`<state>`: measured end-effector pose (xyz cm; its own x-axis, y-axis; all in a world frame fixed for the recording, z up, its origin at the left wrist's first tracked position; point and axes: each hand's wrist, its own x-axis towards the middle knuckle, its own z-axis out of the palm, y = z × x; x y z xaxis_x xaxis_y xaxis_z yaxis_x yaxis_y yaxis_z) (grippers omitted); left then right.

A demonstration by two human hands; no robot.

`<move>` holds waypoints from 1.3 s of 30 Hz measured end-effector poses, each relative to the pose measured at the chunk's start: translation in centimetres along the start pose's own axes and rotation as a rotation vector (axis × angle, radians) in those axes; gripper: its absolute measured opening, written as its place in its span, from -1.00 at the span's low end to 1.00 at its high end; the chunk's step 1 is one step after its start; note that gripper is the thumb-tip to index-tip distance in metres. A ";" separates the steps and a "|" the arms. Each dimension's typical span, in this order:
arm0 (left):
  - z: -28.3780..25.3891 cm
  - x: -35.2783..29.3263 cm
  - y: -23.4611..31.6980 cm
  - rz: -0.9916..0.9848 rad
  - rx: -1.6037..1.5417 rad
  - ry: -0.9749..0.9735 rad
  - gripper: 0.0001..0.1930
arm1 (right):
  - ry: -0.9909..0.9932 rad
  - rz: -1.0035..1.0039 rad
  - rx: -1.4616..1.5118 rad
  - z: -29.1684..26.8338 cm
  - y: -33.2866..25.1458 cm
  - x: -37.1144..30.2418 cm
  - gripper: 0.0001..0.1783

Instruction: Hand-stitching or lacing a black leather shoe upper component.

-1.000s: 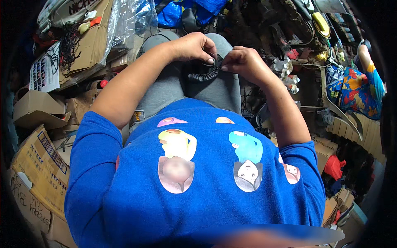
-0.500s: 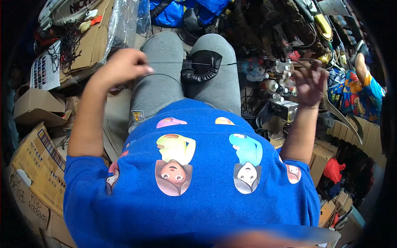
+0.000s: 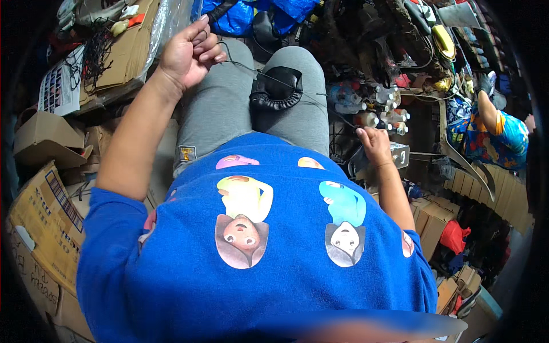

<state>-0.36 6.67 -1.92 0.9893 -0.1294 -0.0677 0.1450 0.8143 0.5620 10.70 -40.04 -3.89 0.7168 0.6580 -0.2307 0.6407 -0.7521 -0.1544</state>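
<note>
On my right thigh lies a black shoe-like piece (image 3: 277, 91), shiny, with a gathered, puckered rim. A thin black cord (image 3: 245, 66) runs across it, between my two raised hands. My left hand (image 3: 191, 57) is up beyond my left knee, palm showing, its fingers curled round the cord. Down beside my right thigh, my right hand (image 3: 376, 146) is closed in a pinch, with the cord leading to its fingertips. Whether a needle is in that pinch is too small to tell. Neither hand touches the black piece.
Plastic bottles (image 3: 394, 118) stand to the right, near my right hand. Cardboard boxes (image 3: 51, 143) and a flattened carton (image 3: 48, 223) crowd the left. A blue plastic sheet (image 3: 237, 17) lies ahead. At far right sits another person in a colourful shirt (image 3: 497, 134).
My left hand has risen away from my thigh and turned palm up. My right hand has come down and inward, its spread fingers now closed. The black piece stays on my thigh.
</note>
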 end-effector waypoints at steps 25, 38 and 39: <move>6.8 -0.2 -8.2 0.070 1.996 -0.256 -0.70 | -0.371 -0.078 0.680 -4.4 -12.8 12.1 -0.63; 6.3 5.0 -7.2 0.189 1.689 -0.200 -0.76 | -0.311 -0.060 0.850 -4.6 -13.3 9.2 -0.65; 6.5 5.6 -7.6 0.047 1.657 -0.218 -0.74 | -0.351 -0.089 0.790 -4.5 -13.3 9.1 -0.74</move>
<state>3.99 -3.91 -1.24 0.9505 -0.3106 0.0011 -0.1972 -0.6006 0.7749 9.95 -23.82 0.43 0.4632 0.7640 -0.4492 0.2184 -0.5896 -0.7776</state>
